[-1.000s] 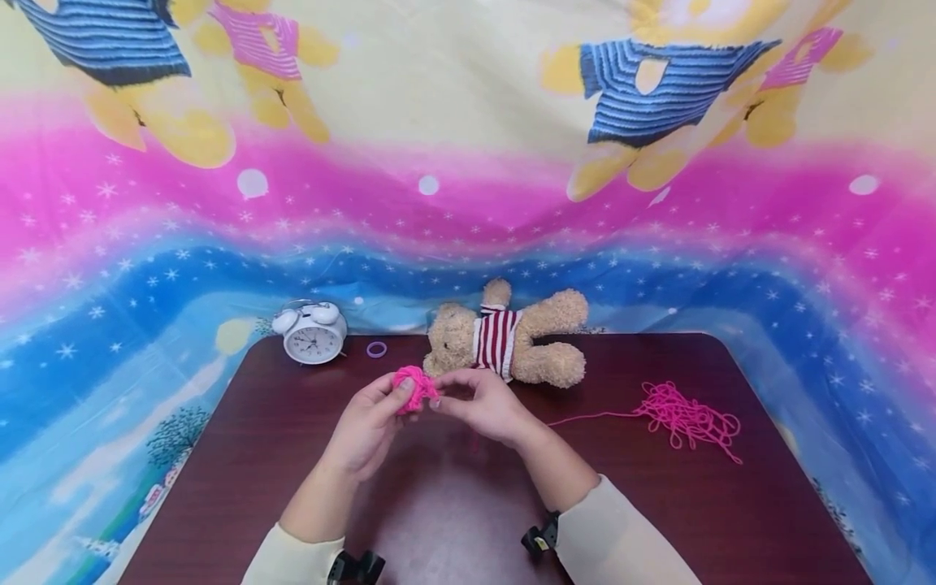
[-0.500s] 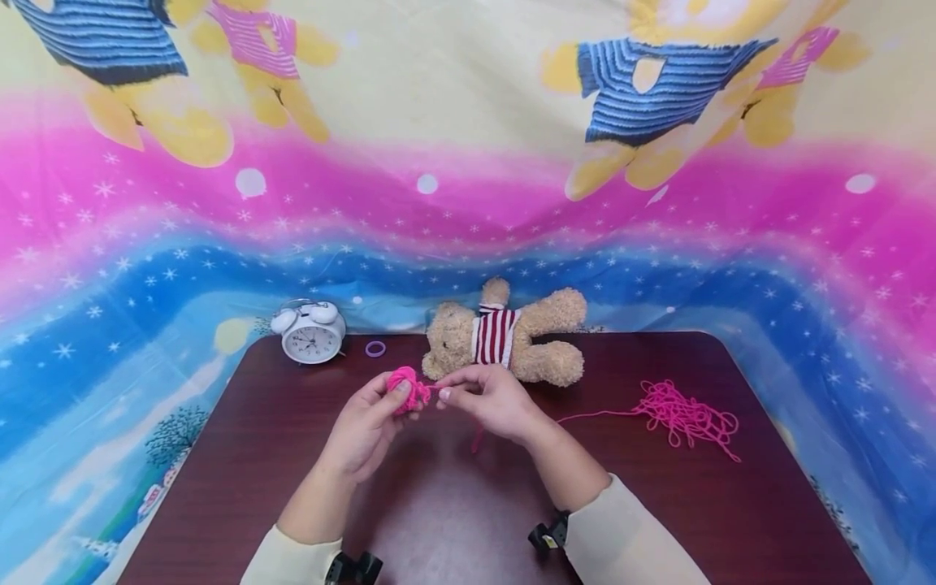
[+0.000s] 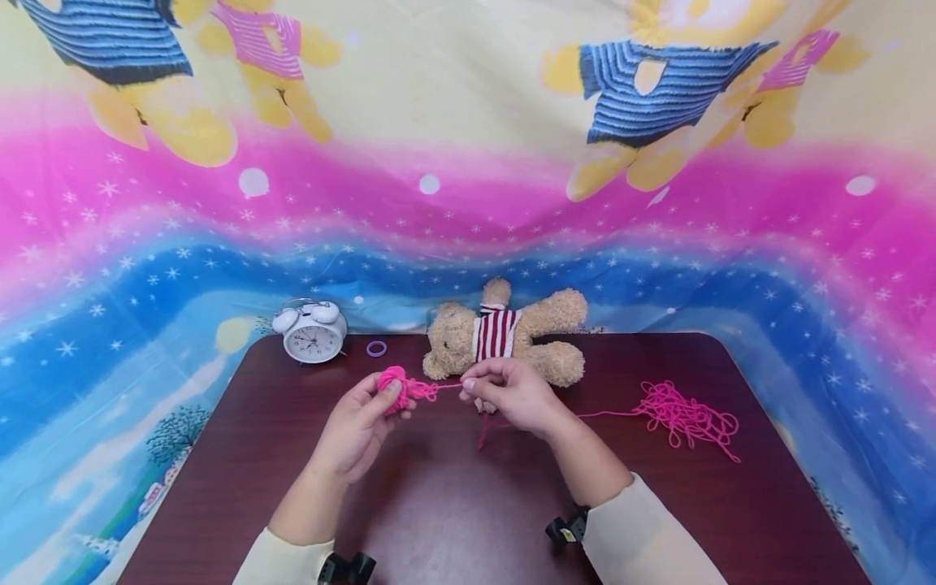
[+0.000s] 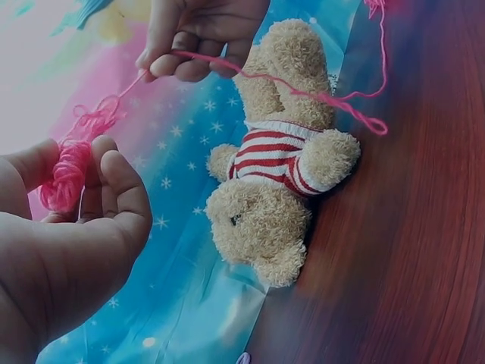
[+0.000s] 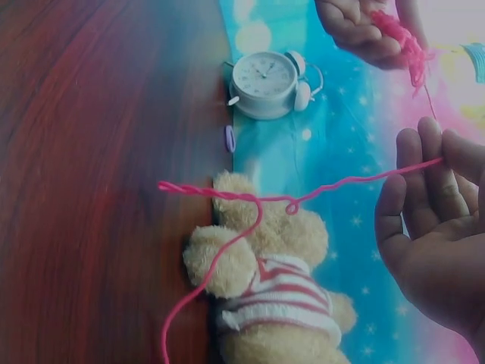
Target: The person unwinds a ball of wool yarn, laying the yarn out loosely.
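A small wound bundle of pink yarn [image 4: 67, 173] is gripped between the thumb and fingers of my left hand [image 3: 357, 426]. Loose loops stick out of its right end. From these loops a strand [image 4: 130, 85] runs taut to my right hand [image 3: 515, 396], which pinches it between thumb and fingertips. Past the right hand the yarn hangs down in a twisted loop [image 5: 198, 189]. It then trails over the table to a loose pink heap of yarn [image 3: 683, 416] at the right. Both hands are raised above the table, in front of the teddy bear.
A teddy bear [image 3: 495, 337] in a red-and-white striped top lies on its side at the table's back edge. A white alarm clock [image 3: 313, 337] and a purple ring [image 3: 376, 349] are at the back left. A printed curtain [image 3: 468, 219] hangs behind the dark wooden table [image 3: 241, 455].
My right hand has moved to the right, pulling the strand longer and drawing loops out of the bundle. The left hand, with the bundle, has shifted slightly left.
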A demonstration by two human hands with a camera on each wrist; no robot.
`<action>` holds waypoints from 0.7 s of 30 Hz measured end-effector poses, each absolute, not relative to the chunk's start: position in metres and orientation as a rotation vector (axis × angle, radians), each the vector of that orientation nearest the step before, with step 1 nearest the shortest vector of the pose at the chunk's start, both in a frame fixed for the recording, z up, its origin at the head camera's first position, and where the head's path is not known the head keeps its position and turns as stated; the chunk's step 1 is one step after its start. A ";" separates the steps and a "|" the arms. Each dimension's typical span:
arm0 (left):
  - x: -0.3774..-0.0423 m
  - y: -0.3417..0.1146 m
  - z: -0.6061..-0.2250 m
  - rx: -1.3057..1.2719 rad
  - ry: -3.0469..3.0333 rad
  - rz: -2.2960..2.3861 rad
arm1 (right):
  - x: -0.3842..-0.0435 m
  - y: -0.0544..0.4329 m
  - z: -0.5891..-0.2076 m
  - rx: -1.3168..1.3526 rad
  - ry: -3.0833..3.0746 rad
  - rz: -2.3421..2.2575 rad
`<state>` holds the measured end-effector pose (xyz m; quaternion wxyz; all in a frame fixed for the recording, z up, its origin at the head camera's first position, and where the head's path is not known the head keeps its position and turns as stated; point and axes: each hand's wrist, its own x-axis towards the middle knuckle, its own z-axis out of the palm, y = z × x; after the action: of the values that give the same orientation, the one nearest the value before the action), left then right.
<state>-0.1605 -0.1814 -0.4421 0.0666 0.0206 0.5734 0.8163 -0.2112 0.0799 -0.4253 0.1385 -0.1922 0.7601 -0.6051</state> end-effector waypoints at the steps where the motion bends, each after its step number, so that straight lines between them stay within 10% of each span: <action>1: -0.161 -0.182 -0.442 0.063 1.725 2.463 | -0.212 0.082 -0.425 -0.555 2.194 -1.757; 21: -0.160 -0.203 -0.439 -0.014 1.764 2.466 | -0.219 0.134 -0.434 -0.496 2.354 -1.742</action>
<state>-0.1602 -0.2031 -0.4388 0.0548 -0.0045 0.5810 0.8120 -0.2188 0.1337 -0.4344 0.0855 -0.1662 0.7897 -0.5843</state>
